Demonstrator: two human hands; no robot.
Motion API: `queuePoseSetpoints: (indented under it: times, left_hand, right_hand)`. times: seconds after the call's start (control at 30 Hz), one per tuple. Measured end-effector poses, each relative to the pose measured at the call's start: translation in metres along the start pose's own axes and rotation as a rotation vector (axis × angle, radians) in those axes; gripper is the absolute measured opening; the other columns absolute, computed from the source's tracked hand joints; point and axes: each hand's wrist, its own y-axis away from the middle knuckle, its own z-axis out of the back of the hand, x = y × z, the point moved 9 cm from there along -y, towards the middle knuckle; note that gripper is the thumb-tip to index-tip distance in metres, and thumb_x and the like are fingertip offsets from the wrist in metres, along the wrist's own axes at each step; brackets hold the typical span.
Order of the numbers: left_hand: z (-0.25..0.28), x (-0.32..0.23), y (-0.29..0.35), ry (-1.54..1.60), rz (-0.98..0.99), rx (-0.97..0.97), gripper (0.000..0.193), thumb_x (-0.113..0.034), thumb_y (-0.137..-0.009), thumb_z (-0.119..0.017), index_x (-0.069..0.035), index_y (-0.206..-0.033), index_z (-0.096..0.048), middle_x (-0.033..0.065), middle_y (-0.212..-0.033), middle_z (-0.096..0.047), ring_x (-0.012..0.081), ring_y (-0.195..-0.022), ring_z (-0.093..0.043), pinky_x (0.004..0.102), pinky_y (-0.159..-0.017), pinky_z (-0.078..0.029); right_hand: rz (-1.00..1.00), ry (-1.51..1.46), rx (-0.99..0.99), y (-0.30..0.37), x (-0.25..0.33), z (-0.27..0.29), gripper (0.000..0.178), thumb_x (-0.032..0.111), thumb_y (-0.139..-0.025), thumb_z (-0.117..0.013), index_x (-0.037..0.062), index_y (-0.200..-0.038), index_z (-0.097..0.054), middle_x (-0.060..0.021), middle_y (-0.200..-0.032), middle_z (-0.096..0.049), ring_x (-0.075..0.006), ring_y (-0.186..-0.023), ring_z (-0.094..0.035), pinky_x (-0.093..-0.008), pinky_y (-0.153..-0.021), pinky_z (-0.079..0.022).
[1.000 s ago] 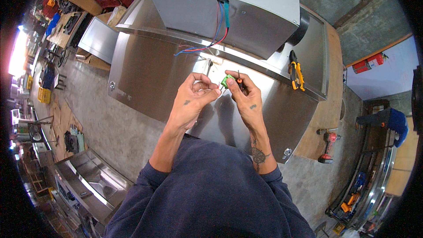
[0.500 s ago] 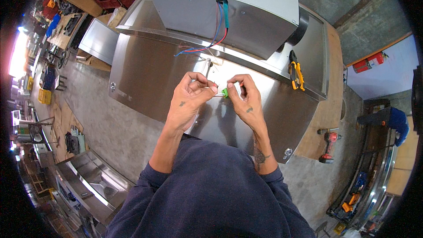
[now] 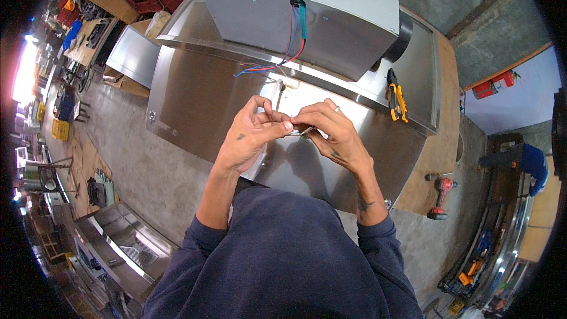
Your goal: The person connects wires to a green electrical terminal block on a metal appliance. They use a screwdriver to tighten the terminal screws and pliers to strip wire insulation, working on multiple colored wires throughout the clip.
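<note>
Both hands meet fingertip to fingertip over the steel hood [image 3: 224,100], the left hand [image 3: 251,136] and right hand [image 3: 331,133] each pinched shut on a thin wire [image 3: 301,132] between them, held close and raised for fine work near the red and blue leads [image 3: 277,65].

A wooden workbench [image 3: 440,147] carries a large stainless-steel hood [image 3: 201,100], lying flat with its boxy upper housing [image 3: 331,18] toward the far side. Yellow-handled pliers [image 3: 397,95] rest on the hood's raised ledge near the right end. Red and blue wires [image 3: 277,62] trail from a hole in the housing onto the sheet metal. A red cordless drill [image 3: 440,195] lies on the concrete floor [image 3: 136,171] just beside the bench.
</note>
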Motion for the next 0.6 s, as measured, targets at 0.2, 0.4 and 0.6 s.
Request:
queuePoseSetpoints:
  times: [0.2,0.4,0.6]
  left_hand:
    - [-0.003,-0.006,0.002,-0.189,-0.034,0.002,0.039,0.000,-0.096,-0.082,-0.008,-0.116,-0.050,0.0124,-0.112,-0.072,0.0161,-0.105,-0.071,0.0317,-0.097,-0.058]
    - [-0.013,-0.015,0.004,-0.425,-0.143,0.037,0.037,-0.001,-0.097,-0.081,-0.007,-0.115,-0.049,0.0103,-0.110,-0.071,0.0131,-0.103,-0.068,0.0308,-0.093,-0.057]
    - [-0.011,-0.016,0.006,-0.409,-0.231,0.005,0.035,0.000,-0.099,-0.079,-0.007,-0.114,-0.049,0.0101,-0.108,-0.071,0.0131,-0.104,-0.067,0.0302,-0.091,-0.056]
  right_hand:
    - [-0.023,0.059,0.110,-0.005,0.007,-0.001,0.030,0.001,-0.090,-0.080,0.0031,-0.117,-0.067,-0.0109,-0.103,-0.066,-0.0304,-0.100,-0.065,-0.0428,-0.090,-0.055]
    - [-0.063,0.035,0.160,-0.003,-0.002,0.002,0.027,0.011,-0.093,-0.081,0.0026,-0.116,-0.068,-0.0121,-0.101,-0.065,-0.0299,-0.098,-0.066,-0.0422,-0.085,-0.055]
    - [-0.571,-0.334,0.197,0.013,-0.036,-0.011,0.016,0.019,-0.103,-0.077,0.0041,-0.108,-0.075,-0.0038,-0.092,-0.069,-0.0141,-0.082,-0.059,-0.0315,-0.068,-0.048]
